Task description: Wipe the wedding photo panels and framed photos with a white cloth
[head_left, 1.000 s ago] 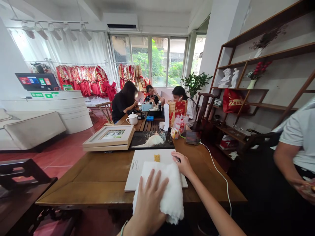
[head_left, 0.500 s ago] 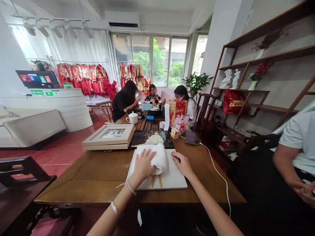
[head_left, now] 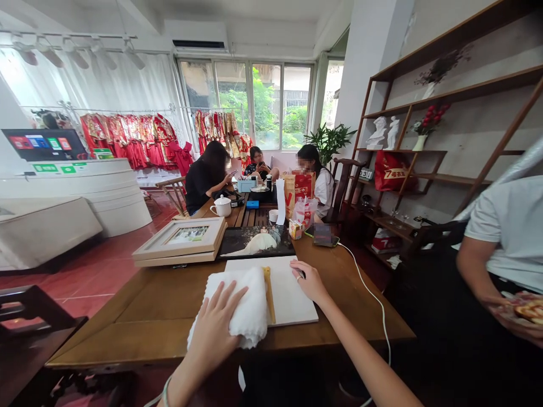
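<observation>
A folded white towel (head_left: 231, 316) covers the left part of a white board (head_left: 292, 299) and reaches past its left edge over the table. My left hand (head_left: 216, 314) grips the towel from above, its fingers spread across the top and its thumb hidden. At the board's upper right edge, my right hand (head_left: 309, 281) is closed with bent fingers, a ring on one of them; a small dark patch shows between the fingers. Beside the towel, a narrow golden-brown shape (head_left: 270, 297) runs down the board; whether it is printed or loose, I cannot tell.
Behind the board lies a dark picture panel (head_left: 229, 237). Stacked picture frames (head_left: 180, 243) are at left, a lidded white cup (head_left: 222, 206) beyond. A phone (head_left: 322, 235) with a white cable (head_left: 373, 277) is at right. People sit at the far end; another person (head_left: 504, 237) holds food.
My left hand has moved the towel left and toward me, uncovering more of the board and the golden-brown shape. My right hand stays at the board's edge. The view has shifted slightly.
</observation>
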A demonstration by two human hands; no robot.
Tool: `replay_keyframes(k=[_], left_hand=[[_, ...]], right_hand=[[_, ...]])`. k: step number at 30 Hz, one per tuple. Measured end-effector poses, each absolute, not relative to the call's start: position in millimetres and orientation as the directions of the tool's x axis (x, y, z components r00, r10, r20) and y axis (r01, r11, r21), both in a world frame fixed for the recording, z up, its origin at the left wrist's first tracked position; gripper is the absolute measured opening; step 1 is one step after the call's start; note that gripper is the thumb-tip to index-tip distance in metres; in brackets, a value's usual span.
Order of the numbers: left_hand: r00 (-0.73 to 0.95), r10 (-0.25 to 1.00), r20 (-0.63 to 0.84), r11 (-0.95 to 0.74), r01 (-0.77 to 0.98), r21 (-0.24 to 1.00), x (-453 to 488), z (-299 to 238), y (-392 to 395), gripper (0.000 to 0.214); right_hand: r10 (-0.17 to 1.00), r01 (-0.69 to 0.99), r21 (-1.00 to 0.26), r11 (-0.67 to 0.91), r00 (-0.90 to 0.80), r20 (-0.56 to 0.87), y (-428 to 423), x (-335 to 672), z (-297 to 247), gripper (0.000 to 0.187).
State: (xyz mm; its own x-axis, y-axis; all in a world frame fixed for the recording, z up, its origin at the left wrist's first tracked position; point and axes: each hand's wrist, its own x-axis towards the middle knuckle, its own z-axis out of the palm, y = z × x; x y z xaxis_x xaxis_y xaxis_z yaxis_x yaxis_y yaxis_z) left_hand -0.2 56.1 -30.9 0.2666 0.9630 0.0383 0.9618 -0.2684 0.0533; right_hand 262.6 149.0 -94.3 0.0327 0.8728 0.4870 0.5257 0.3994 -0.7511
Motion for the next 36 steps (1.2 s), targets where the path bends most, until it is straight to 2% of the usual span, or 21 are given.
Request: replay_keyframes(k=[7,11,16,26,36], left_hand=[[0.311,0.944,0.11,-0.32,0.945,0.076,2.8,-30.2,122.2,0.068],[0.333,0.934,0.126,-0.345,0.935,0.083,4.7,-31.4,145.9,0.066],[0.338,0.933,0.123,-0.348,0.935,0.071,5.6,-32.7,133.4,0.066],[0.345,0.938,0.028,-0.346,0.935,0.08,0.0,-29.8,56.7,0.085],[0.407,0.911,0.058,-0.411,0.91,0.057,5.8,-31.1,127.1,0.073]], right_hand=[[0.879,0.539,-0.747,0.39,0.025,0.476,148.8,263.1,-94.3,0.025],[0.883,0.541,-0.749,0.383,0.023,0.469,149.2,263.4,-95.6,0.025],[0.886,0.532,-0.761,0.372,0.039,0.462,148.3,262.7,-96.3,0.025],[0.882,0.551,-0.743,0.38,0.027,0.47,149.7,262.4,-95.9,0.026],[0.887,0.551,-0.746,0.373,0.024,0.461,149.8,263.5,-96.0,0.026]])
